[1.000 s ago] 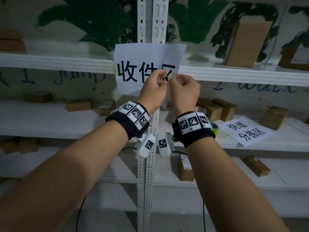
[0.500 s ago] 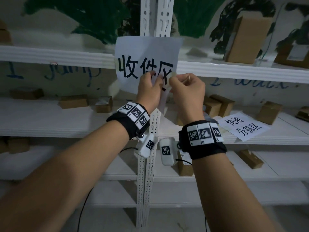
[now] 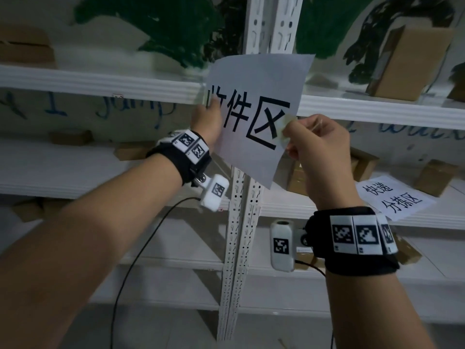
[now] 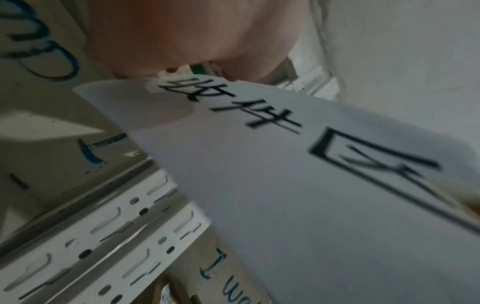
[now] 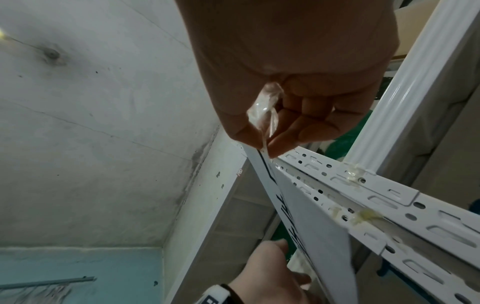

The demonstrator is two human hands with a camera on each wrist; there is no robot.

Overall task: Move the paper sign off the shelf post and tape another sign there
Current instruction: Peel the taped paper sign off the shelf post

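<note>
A white paper sign with large black characters hangs tilted in front of the white perforated shelf post. My left hand pinches its left edge, where a strip of tape sticks out. My right hand pinches its right edge along with a crumpled piece of clear tape. In the right wrist view the sign stands away from the post, which carries yellowish tape residue. A second sign lies flat on the shelf to the right. The left wrist view shows the sign under my palm.
White shelf boards run left and right of the post. Several brown cardboard boxes sit on them, some just behind the sign at the right. The wall behind bears green painted plants and blue writing.
The sign has come away from the post and now tilts. My left hand slid from the sign's middle to its left edge. My right hand drew right and lower with the sign's edge.
</note>
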